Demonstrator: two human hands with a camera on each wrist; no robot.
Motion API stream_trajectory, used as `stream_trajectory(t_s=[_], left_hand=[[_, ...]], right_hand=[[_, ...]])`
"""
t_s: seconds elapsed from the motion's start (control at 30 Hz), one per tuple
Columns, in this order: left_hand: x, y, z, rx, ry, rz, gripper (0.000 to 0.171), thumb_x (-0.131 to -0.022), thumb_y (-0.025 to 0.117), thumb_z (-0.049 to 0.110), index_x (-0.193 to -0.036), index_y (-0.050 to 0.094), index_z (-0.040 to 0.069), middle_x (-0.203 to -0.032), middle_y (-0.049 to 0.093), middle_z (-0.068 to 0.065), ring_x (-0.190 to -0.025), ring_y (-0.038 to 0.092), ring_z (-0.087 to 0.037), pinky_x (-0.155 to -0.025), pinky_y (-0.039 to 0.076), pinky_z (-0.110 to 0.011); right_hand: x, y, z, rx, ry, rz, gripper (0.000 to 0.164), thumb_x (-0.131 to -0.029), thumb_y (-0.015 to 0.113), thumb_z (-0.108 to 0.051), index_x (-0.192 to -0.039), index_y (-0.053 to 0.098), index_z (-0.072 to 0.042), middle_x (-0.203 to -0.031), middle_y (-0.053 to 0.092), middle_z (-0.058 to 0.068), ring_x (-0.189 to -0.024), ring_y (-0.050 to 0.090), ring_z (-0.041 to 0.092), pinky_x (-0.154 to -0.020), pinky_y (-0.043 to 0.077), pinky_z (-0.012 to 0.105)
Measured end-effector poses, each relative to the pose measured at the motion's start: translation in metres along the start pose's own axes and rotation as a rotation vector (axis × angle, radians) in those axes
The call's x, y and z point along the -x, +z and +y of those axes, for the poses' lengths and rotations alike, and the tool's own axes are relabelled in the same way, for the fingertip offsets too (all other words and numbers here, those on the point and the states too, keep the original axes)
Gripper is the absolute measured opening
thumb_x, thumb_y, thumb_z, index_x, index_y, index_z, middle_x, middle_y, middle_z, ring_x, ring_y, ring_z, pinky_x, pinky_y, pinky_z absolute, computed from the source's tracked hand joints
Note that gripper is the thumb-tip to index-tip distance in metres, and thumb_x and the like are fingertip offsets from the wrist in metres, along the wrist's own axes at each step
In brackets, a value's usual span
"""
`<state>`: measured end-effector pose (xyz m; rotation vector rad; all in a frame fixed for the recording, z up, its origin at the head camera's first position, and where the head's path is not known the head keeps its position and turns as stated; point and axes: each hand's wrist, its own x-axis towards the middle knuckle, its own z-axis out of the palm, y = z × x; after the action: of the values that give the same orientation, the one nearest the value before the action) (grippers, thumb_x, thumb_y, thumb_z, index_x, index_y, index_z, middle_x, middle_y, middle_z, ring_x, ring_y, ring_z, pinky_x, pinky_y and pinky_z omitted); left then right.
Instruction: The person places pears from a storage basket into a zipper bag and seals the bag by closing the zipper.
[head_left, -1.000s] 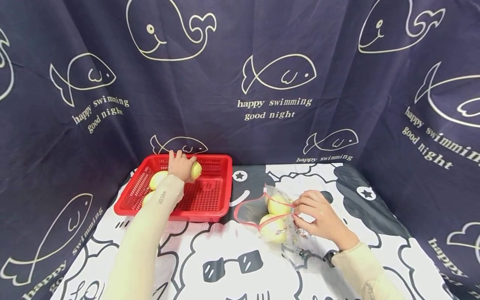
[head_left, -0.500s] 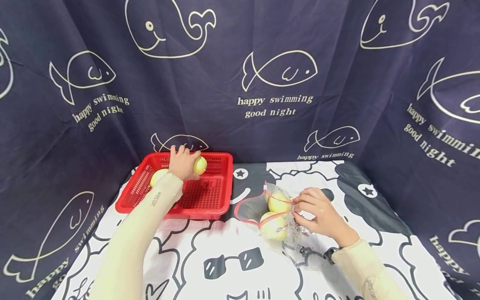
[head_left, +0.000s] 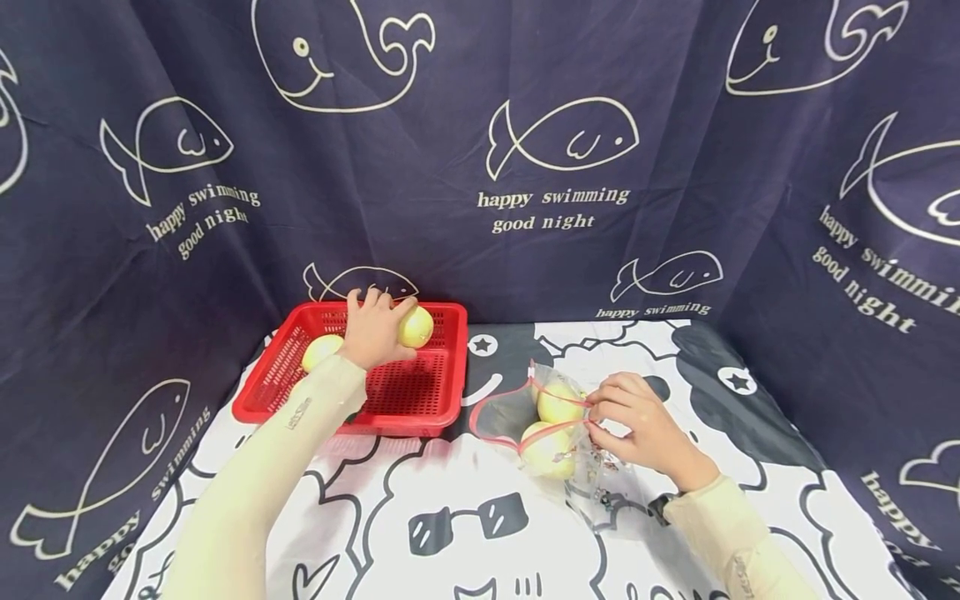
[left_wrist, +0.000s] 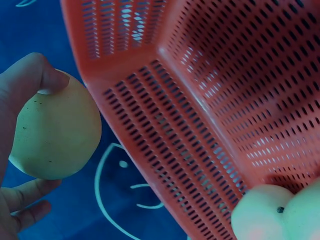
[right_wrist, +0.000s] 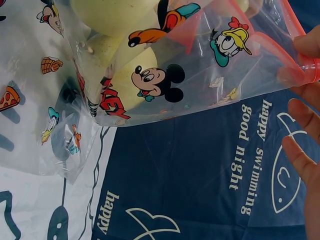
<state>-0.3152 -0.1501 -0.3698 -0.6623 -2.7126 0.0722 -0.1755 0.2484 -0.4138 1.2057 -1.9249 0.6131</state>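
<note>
My left hand [head_left: 372,335] grips a round pale yellow fruit [head_left: 416,327], like an apple or pear, above the back of the red plastic basket [head_left: 454,375]. In the left wrist view the thumb lies across this fruit [left_wrist: 57,130], outside the basket rim. More yellow fruit [head_left: 321,350] lies in the basket's left part, some behind the forearm. My right hand [head_left: 637,429] pinches the pink-red edge of a clear cartoon-printed zip bag [right_wrist: 200,92], holding its mouth apart. Two yellow fruits [head_left: 558,404] sit inside the bag.
A white cloth [head_left: 442,500] with black cartoon drawings covers the table. Dark blue curtains [head_left: 420,167] with whale and fish outlines stand behind and at both sides. The basket's back edge is close to the rear curtain.
My left hand has lifted the fruit from inside the basket and moved it slightly right, up to the back rim. The right hand and bag stay nearly still.
</note>
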Motion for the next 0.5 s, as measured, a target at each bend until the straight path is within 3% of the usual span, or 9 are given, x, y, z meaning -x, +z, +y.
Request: stream_trajectory(t_s=[0.27, 0.5], left_hand=[[0.004, -0.012, 0.013, 0.062, 0.029, 0.076, 0.088, -0.058, 0.086, 0.051, -0.135, 0.059, 0.017, -0.104, 0.06, -0.017, -0.111, 0.047, -0.038, -0.102, 0.02, -0.061], [0.01, -0.015, 0.033, 0.14, 0.122, 0.189, 0.082, -0.059, 0.084, 0.047, -0.131, 0.062, 0.015, -0.104, 0.06, -0.013, -0.109, 0.047, -0.034, -0.102, 0.021, -0.062]], right_hand=[[0.0, 0.0, 0.001, -0.002, -0.006, 0.002, 0.026, -0.096, 0.059, -0.027, -0.074, 0.064, -0.014, -0.086, 0.069, 0.004, -0.082, 0.057, 0.027, -0.084, 0.038, 0.041], [-0.002, 0.0, 0.0, -0.008, -0.007, 0.007, 0.026, -0.096, 0.059, -0.027, -0.074, 0.064, -0.014, -0.085, 0.069, 0.005, -0.082, 0.057, 0.026, -0.083, 0.038, 0.041]])
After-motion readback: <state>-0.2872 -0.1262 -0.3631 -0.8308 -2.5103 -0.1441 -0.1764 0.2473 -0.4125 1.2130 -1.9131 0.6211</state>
